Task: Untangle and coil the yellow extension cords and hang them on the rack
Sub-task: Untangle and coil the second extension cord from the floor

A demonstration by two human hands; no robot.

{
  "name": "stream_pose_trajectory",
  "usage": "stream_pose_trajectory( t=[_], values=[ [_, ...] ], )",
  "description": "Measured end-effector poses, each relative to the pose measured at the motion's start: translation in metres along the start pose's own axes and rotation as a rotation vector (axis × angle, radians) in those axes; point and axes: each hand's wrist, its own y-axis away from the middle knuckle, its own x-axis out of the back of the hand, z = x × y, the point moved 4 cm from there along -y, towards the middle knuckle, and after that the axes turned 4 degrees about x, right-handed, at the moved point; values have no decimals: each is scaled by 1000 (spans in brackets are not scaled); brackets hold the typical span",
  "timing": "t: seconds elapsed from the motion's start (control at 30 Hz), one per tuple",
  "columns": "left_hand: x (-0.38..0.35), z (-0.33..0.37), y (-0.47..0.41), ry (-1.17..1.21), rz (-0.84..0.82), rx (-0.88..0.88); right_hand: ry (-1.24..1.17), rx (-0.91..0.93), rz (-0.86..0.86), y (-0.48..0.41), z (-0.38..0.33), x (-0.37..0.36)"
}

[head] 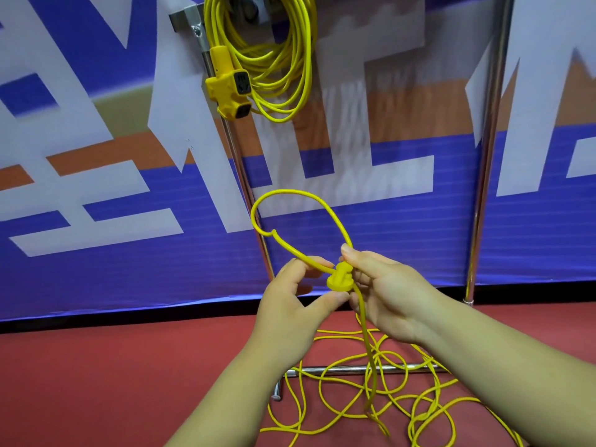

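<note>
Plug (338,279) pinched in left hand (290,296) grip; cord (290,191) just above pinched in right hand (388,295) grip.

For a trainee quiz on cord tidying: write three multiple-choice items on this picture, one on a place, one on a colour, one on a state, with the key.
1. The coiled cord is: A in a box; B hanging on the rack; C on a chair.
2. The floor is: A green; B grey; C red.
3. The right hand: A grips the loose cord; B hangs open; C lies flat on a wall.
Key: 1 B, its loops hang from the rack; 2 C, red shows under the loose cord; 3 A, its fingers curl round it beside the plug.
</note>
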Motion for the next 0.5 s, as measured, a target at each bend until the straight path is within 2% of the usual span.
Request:
stream_pose_trajectory(
  t=[0.2, 0.37, 0.5],
  values=[
    [8, 9, -3, 248, -22, 40, -91, -78, -13, 5, -5, -1],
    [3, 9, -1, 333, -7, 67, 58, 96, 158, 7, -8, 1],
    [2, 10, -1, 353, 55, 66, 200, 159, 73, 9, -14, -4]
  ],
)
